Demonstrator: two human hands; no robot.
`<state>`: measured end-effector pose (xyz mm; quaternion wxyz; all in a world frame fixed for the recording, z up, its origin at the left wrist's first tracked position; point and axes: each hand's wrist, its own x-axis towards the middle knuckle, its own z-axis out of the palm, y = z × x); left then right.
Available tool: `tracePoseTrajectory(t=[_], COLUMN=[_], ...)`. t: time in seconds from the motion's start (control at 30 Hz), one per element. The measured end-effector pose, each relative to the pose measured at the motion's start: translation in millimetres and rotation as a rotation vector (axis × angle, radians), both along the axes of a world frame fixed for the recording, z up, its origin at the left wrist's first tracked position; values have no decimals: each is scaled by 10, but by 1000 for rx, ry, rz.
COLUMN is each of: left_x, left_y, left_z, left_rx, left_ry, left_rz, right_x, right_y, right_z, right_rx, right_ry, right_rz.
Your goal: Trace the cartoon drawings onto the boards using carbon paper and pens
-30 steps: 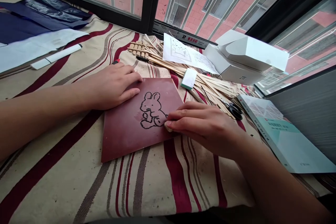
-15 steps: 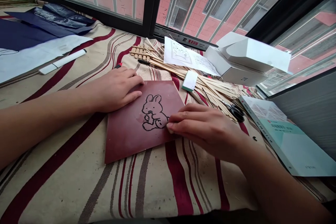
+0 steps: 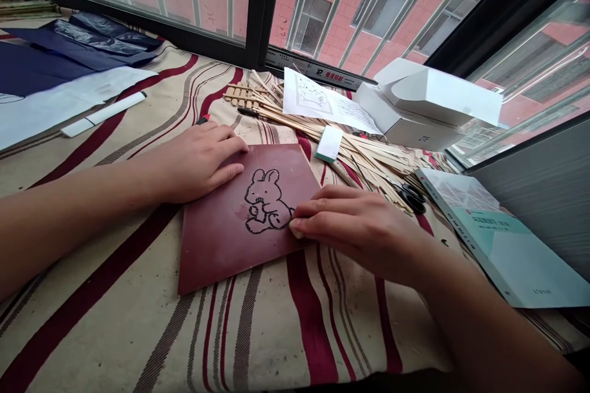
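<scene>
A reddish-brown board (image 3: 216, 252) lies on the striped cloth, with a black outline drawing of a rabbit-like animal (image 3: 267, 202) on it. My left hand (image 3: 207, 156) rests flat over the board's upper left edge, fingers stretched out. At the drawing's right side, my right hand (image 3: 345, 221) presses its bunched fingertips to the board. The fingers are closed together; whatever they may hold is hidden. Just beyond my left hand, a small black and red object (image 3: 203, 118) shows in part.
Behind the board lie thin wooden strips (image 3: 364, 156), a white and green eraser (image 3: 329, 143), a black pen (image 3: 247, 112) and a drawn-on paper (image 3: 313, 95). Scissors (image 3: 412, 198), a book (image 3: 502, 233) and a white box (image 3: 424, 110) are right. A white marker (image 3: 105, 113) lies left.
The whole view has shifted slightly, so everything sits a little further left. Both hands keep nearly the same places on the board; the right fingertips stay by the drawing's right edge.
</scene>
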<state>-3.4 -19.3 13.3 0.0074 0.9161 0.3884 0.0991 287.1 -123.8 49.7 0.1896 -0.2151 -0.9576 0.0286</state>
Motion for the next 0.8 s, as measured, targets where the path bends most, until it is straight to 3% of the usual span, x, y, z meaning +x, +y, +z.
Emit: tracePoseTrajectory(t=[0.43, 0.63, 0.73, 0.8], left_x=[18, -4, -16, -22], left_y=[-36, -34, -30, -27], left_z=[38, 27, 22, 23], left_rx=[-11, -7, -1, -1], left_ry=[21, 18, 17, 19], left_rz=[26, 14, 2, -3], right_x=[25, -37, 167, 362], right_y=[6, -8, 120, 236], right_z=[16, 2, -14, -42], right_rx=[10, -11, 69, 126], right_ry=[-13, -4, -46, -65], right_rz=[-9, 63, -89, -292])
